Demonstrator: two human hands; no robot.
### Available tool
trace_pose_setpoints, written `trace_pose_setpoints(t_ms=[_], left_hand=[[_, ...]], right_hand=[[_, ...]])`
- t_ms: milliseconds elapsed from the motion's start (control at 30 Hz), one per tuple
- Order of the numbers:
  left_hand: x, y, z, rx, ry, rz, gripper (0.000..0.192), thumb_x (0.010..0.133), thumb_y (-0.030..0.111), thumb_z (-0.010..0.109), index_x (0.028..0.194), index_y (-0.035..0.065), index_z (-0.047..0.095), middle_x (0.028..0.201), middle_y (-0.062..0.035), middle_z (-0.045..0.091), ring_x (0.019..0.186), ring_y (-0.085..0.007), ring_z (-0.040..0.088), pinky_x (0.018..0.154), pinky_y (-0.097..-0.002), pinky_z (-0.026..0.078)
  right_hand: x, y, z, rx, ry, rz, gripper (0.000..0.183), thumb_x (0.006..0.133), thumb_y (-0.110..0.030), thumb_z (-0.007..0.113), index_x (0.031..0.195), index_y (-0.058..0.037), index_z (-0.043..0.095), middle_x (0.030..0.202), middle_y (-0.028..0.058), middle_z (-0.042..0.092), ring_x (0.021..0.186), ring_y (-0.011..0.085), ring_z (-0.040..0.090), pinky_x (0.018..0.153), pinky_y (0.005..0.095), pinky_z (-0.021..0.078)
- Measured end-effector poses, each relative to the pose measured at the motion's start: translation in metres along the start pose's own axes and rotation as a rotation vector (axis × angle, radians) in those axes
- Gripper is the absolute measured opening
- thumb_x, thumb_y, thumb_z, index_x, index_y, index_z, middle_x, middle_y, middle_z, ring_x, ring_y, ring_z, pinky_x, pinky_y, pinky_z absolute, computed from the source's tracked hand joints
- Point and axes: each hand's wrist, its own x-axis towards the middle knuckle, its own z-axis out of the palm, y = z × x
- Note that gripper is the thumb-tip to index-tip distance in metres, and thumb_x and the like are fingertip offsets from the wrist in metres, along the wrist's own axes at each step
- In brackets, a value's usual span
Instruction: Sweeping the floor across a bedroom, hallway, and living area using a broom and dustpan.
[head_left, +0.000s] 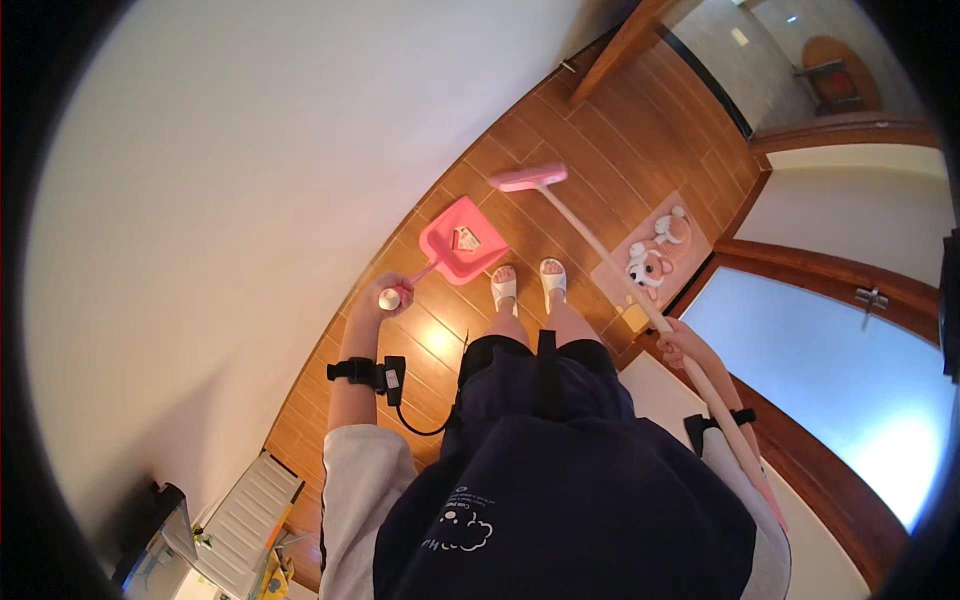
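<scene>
My left hand (393, 295) is closed around the top of the upright handle of a pink plastic dustpan (474, 259). The dustpan's pan lies ahead of my left foot, near the white wall, with a sticker bearing print inside it. My right hand (679, 343) grips the long, pale pink handle of a broom (592, 238), whose upper end runs back along my right arm. The pink broom head (529, 177) is farther forward, beyond the dustpan and against the wood-look floor (600, 150). The broom handle passes over a pink doormat.
A white wall (247, 187) curves along the left. At right are the pink mat (686, 259) with a dog design and a frosted-glass door (810, 352) in a brown frame. A glass panel stands beyond. A white slatted piece (244, 517) is behind me at left.
</scene>
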Motion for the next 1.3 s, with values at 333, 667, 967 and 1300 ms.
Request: trace_pose_setpoints(t_ms=[333, 667, 967, 1300], left_hand=[[0.008, 0.01, -0.009, 0.134, 0.085, -0.066, 0.011, 0.075, 0.008, 0.043, 0.069, 0.0001, 0.038, 0.053, -0.005, 0.043, 0.039, -0.0143, 0.046, 0.034, -0.0234, 0.042], [0.004, -0.039, 0.017, 0.378, 0.185, 0.01, 0.01, 0.072, 0.002, 0.044, 0.08, -0.0013, 0.039, 0.061, -0.0068, 0.045, 0.044, -0.0127, 0.047, 0.035, -0.02, 0.043], [-0.04, -0.046, 0.111, 0.434, -0.057, -0.064, 0.013, 0.071, -0.002, 0.044, 0.082, -0.0021, 0.037, 0.062, -0.0067, 0.045, 0.044, -0.0122, 0.048, 0.036, -0.0199, 0.044], [0.019, -0.017, 0.174, 0.607, -0.143, -0.124, 0.011, 0.074, 0.0, 0.042, 0.082, -0.002, 0.036, 0.063, -0.0066, 0.045, 0.043, -0.0107, 0.047, 0.036, -0.0189, 0.044]], right_hand=[[-0.01, 0.07, 0.006, 0.985, -0.486, 0.371, 0.023, 0.081, -0.007, 0.042, 0.104, -0.0054, 0.043, 0.051, -0.0018, 0.033, 0.032, 0.0016, 0.03, 0.025, 0.0144, 0.0252], [-0.106, 0.087, 0.047, 0.624, -0.359, -0.038, 0.023, 0.078, -0.005, 0.043, 0.1, -0.0031, 0.043, 0.052, -0.0023, 0.037, 0.033, 0.0021, 0.033, 0.027, 0.0151, 0.0264], [-0.18, 0.157, 0.08, 0.577, 0.086, -0.027, 0.026, 0.07, -0.004, 0.047, 0.095, -0.0051, 0.039, 0.05, -0.0008, 0.036, 0.032, 0.0068, 0.034, 0.027, 0.0207, 0.0294], [-0.175, 0.274, 0.06, 1.349, 0.248, -0.089, 0.023, 0.076, -0.002, 0.043, 0.096, -0.0124, 0.044, 0.046, -0.0035, 0.027, 0.03, 0.0037, 0.024, 0.025, 0.0177, 0.0218]])
